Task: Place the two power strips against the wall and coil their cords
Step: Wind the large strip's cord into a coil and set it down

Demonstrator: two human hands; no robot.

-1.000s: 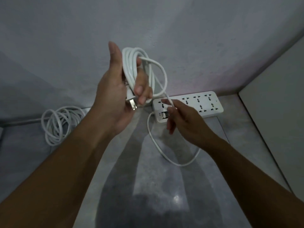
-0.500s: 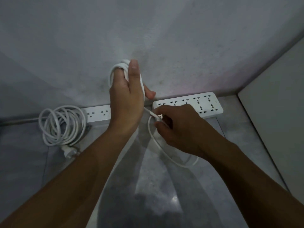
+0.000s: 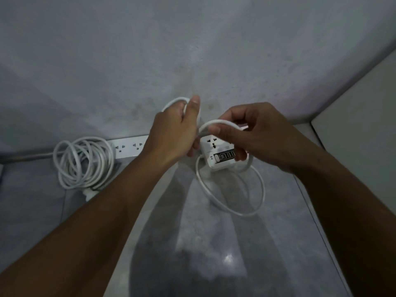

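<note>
Left hand (image 3: 171,133) grips the coiled cord (image 3: 175,101), right hand (image 3: 252,133) pinches a loop above the right strip (image 3: 216,153), slack (image 3: 235,202) trailing toward the viewer; left strip (image 3: 128,146) and its coil (image 3: 83,161) lie along the wall (image 3: 192,50).

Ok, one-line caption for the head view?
Left hand holds the coil, right hand loops cord over the strip by the wall.
</note>
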